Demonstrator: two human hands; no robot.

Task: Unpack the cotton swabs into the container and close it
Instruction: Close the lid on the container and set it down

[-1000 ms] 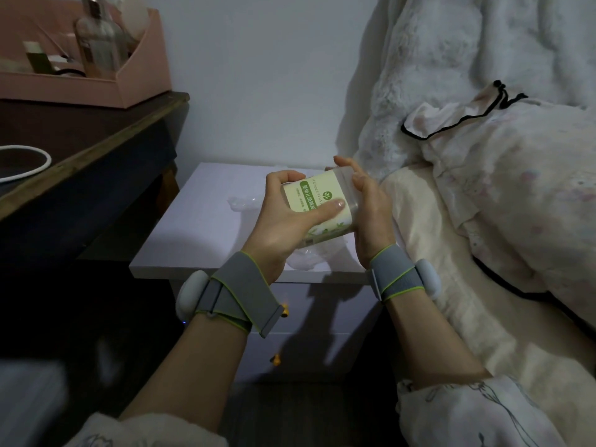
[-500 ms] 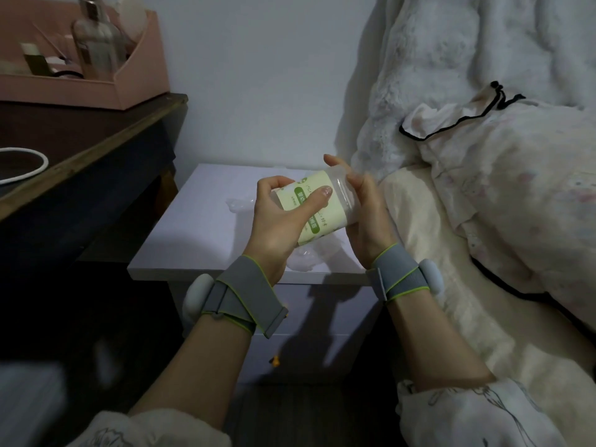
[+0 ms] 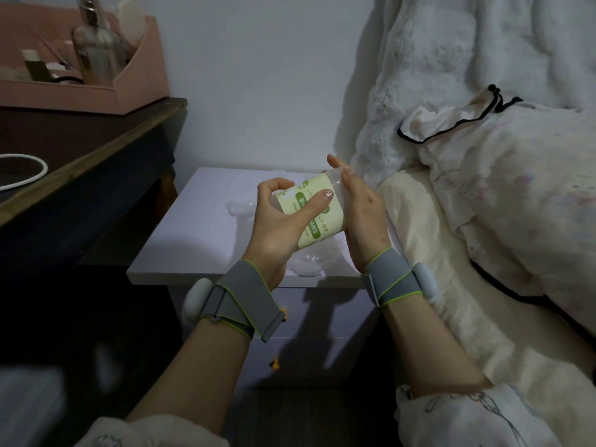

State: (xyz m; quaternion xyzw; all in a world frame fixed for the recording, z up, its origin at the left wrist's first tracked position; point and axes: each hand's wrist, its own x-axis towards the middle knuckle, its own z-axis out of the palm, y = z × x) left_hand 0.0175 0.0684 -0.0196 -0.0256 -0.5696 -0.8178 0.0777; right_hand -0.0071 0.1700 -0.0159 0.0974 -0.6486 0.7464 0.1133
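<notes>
Head view: at the middle of the frame I see both hands clamped on the pack (image 3: 317, 211), a clear cylinder with a pale green label, held tilted above the white bench (image 3: 200, 230); my left hand (image 3: 274, 227) wraps its lower left end, thumb lying across the label; my right hand (image 3: 361, 217) grips its upper right end, fingers curled over the clear plastic; crumpled clear wrap (image 3: 308, 264) lies on the bench under the pack, more of it just left of the left hand; grey straps ring both wrists; the bed (image 3: 483, 195) fills the right; a pink box (image 3: 96, 91) sits upper left on a dark desk.
</notes>
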